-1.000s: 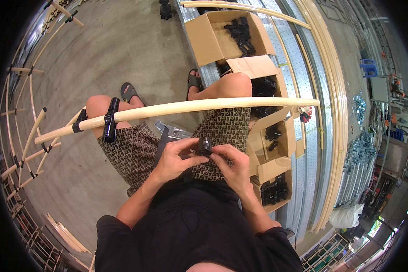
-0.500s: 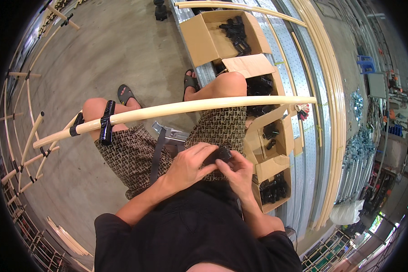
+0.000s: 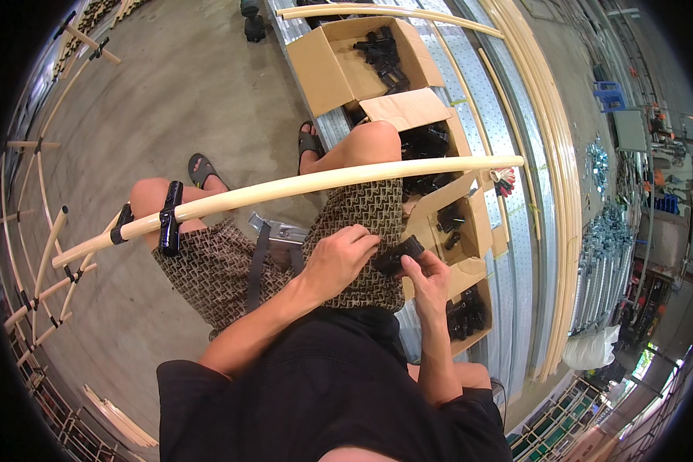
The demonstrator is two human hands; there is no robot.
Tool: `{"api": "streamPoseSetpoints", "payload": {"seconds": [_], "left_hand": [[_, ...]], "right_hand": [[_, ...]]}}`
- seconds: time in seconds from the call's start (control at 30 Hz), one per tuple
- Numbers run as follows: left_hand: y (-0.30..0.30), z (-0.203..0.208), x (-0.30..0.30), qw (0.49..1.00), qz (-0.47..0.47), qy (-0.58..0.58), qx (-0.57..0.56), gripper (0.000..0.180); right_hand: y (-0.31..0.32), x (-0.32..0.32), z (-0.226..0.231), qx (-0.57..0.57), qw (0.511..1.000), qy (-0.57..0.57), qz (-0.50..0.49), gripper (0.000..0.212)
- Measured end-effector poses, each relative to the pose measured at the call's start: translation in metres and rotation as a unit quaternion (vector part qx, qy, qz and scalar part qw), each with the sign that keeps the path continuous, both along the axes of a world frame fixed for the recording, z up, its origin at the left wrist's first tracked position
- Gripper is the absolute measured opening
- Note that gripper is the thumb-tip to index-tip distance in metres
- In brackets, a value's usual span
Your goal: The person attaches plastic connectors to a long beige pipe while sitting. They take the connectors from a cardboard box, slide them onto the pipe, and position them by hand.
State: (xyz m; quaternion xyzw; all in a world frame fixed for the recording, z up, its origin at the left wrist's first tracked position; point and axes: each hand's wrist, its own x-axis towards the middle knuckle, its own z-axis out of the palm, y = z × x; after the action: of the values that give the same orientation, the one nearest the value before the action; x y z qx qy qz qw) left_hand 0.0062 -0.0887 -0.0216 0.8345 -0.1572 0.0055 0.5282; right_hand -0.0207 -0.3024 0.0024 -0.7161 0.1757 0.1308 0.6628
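Observation:
Over my lap my right hand (image 3: 431,281) grips a black pipe joint (image 3: 405,252), its thumb pressed on the near side. My left hand (image 3: 339,263) is just left of the joint and apart from it. Its fingers are curled together, and what they hold, if anything, is hidden. A long cream pipe (image 3: 308,182) lies across my knees. Near its left end it bears a black joint (image 3: 170,219) set crosswise and a black collar (image 3: 118,231). Between my thighs is a metal bracket (image 3: 282,232) with a dark strap (image 3: 259,266).
At my right, open cardboard boxes (image 3: 316,71) of black joints stand on metal channels (image 3: 508,296). Cream pipes (image 3: 566,231) lie along the far side. Red-and-white gloves (image 3: 503,182) rest by the pipe's right end. A pipe frame (image 3: 50,223) stands at the left.
My hands have moved apart: the right has shifted right with the black joint, and the left has come off it. The whole view has shifted slightly.

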Motion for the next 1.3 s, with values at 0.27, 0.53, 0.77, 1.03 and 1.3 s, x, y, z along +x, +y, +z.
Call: {"api": "streamPoseSetpoints", "payload": {"seconds": [0.27, 0.53, 0.77, 1.03, 1.3], "left_hand": [[0.013, 0.010, 0.004, 0.964, 0.013, 0.191, -0.184, 0.014], [0.017, 0.007, 0.002, 0.988, -0.014, 0.117, -0.104, 0.016], [0.018, 0.007, -0.001, 0.989, 0.018, 0.083, -0.122, 0.017], [0.014, -0.008, -0.007, 0.986, 0.026, 0.056, -0.158, 0.017], [0.019, -0.003, -0.015, 0.982, 0.035, 0.068, -0.171, 0.016]], "right_hand": [[0.006, 0.011, 0.004, -0.021, 0.999, 0.021, 0.031, 0.022], [0.022, 0.018, 0.004, -0.020, 0.998, 0.024, 0.058, 0.027], [0.032, 0.023, 0.004, -0.056, 0.996, 0.008, 0.074, 0.023], [0.033, 0.018, 0.002, -0.073, 0.996, -0.021, 0.053, 0.013], [0.034, 0.020, 0.003, -0.069, 0.993, -0.032, 0.086, 0.012]]}}
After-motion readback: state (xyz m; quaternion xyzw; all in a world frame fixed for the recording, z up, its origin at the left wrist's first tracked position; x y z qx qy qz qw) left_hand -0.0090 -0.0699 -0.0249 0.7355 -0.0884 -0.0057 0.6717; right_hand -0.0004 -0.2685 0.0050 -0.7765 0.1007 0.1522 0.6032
